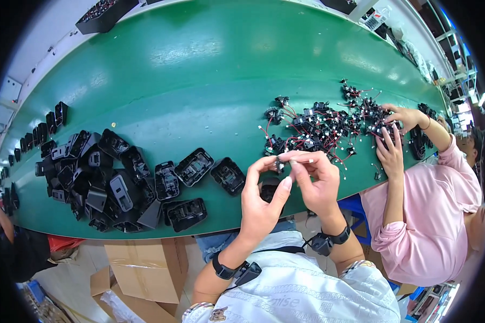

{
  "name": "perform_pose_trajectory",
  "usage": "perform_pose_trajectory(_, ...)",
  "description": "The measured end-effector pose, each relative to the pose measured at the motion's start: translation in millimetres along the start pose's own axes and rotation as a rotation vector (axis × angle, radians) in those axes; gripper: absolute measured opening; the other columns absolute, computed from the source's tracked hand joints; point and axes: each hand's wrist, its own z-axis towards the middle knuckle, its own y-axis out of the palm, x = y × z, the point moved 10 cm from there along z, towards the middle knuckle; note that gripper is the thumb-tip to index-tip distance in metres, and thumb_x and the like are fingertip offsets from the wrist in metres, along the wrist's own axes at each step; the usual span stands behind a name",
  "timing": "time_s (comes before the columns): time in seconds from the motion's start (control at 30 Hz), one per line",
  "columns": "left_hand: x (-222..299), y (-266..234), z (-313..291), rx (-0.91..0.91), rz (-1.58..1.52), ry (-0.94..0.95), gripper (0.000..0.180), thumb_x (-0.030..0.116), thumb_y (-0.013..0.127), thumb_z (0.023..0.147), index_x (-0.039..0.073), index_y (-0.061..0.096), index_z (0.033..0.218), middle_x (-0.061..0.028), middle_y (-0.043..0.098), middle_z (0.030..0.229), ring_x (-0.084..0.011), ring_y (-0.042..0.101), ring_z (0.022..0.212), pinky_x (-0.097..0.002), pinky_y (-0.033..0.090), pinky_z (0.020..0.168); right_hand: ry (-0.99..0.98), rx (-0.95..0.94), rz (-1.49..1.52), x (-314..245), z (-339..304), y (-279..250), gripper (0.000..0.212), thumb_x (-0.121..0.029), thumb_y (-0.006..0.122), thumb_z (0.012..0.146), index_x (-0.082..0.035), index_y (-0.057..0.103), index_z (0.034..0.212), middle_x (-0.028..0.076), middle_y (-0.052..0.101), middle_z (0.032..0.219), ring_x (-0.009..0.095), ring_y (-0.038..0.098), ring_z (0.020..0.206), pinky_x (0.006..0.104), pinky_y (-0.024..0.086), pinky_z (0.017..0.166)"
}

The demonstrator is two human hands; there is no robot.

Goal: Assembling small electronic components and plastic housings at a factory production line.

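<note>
Just above the table's near edge, my two hands meet at the fingertips. My left hand (261, 199) pinches a small black part (279, 166) between thumb and fingers. My right hand (319, 185) is closed at the fingertips right beside that part; what it grips, if anything, is too small to make out. Partly hidden behind my left hand is a dark housing (269, 189) on the table. Beyond my hands spreads a pile of small black parts with red wires and white connectors (320, 126). Left of my hands lie open black plastic housings (228, 176) with parts inside.
A heap of black housings (97, 183) covers the left of the green table (199, 107). On the right, a co-worker in a pink top (423, 215) has both hands in the wired parts. Cardboard boxes (145, 264) stand below the near edge. A black bin (105, 15) sits far left.
</note>
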Motion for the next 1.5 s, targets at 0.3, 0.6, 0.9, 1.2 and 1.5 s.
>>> perform_pose_trajectory(0.3, 11.3, -17.7, -0.5, 0.148, 0.125, 0.107, 0.031, 0.012, 0.067, 0.098, -0.002, 0.059, 0.124, -0.0101, 0.063, 0.121, -0.0186, 0.058, 0.114, -0.034, 0.044, 0.104, -0.11, 0.031, 0.056, 18.2, -5.7, 24.3, 0.015, 0.005, 0.067, 0.092, 0.005, 0.066, 0.107, 0.015, 0.072, 0.106, 0.016, 0.069, 0.091, 0.0287, 0.057, 0.081)
perform_pose_trajectory(0.6, 4.0, -14.2, -5.0, -0.143, -0.182, 0.17, 0.026, 0.018, 0.064, 0.1, 0.003, 0.055, 0.12, -0.0148, 0.063, 0.102, -0.0201, 0.062, 0.076, -0.0299, 0.052, 0.062, 0.64, 0.437, 0.463, 183.5, -243.4, -91.1, 0.024, -0.025, 0.06, 0.101, -0.006, 0.068, 0.112, 0.008, 0.072, 0.104, 0.014, 0.067, 0.088, 0.0278, 0.052, 0.074)
perform_pose_trajectory(0.9, 3.6, -12.7, -37.0, -0.186, 0.122, 0.012, 0.021, 0.014, 0.065, 0.098, 0.0, 0.062, 0.113, -0.0117, 0.067, 0.094, -0.0164, 0.064, 0.074, -0.0283, 0.053, 0.063, 0.721, 0.111, -0.175, 202.5, -198.3, -28.4, 0.031, -0.022, 0.067, 0.096, 0.003, 0.068, 0.116, 0.018, 0.074, 0.106, 0.032, 0.071, 0.095, 0.0392, 0.054, 0.086)
perform_pose_trajectory(1.2, 6.8, -8.9, -72.1, -0.233, 0.119, -0.257, 0.033, 0.026, 0.063, 0.099, -0.003, 0.059, 0.114, -0.0135, 0.067, 0.093, -0.0163, 0.064, 0.071, -0.0272, 0.052, 0.059, -0.143, 0.02, -0.046, -20.3, -108.6, -27.8, 0.025, -0.003, 0.081, 0.078, -0.004, 0.073, 0.102, 0.012, 0.071, 0.1, 0.027, 0.07, 0.086, 0.0354, 0.058, 0.074)
perform_pose_trajectory(1.5, 20.1, -15.1, -37.9, -0.2, 0.18, -0.208, 0.036, 0.025, 0.042, 0.111, -0.004, 0.062, 0.12, -0.0036, 0.067, 0.099, -0.0055, 0.058, 0.087, -0.0223, 0.048, 0.079, -0.216, -0.215, -0.097, -36.6, -49.6, 16.0, 0.033, 0.008, 0.074, 0.075, -0.004, 0.078, 0.105, 0.01, 0.069, 0.097, 0.021, 0.068, 0.082, 0.0304, 0.057, 0.071)
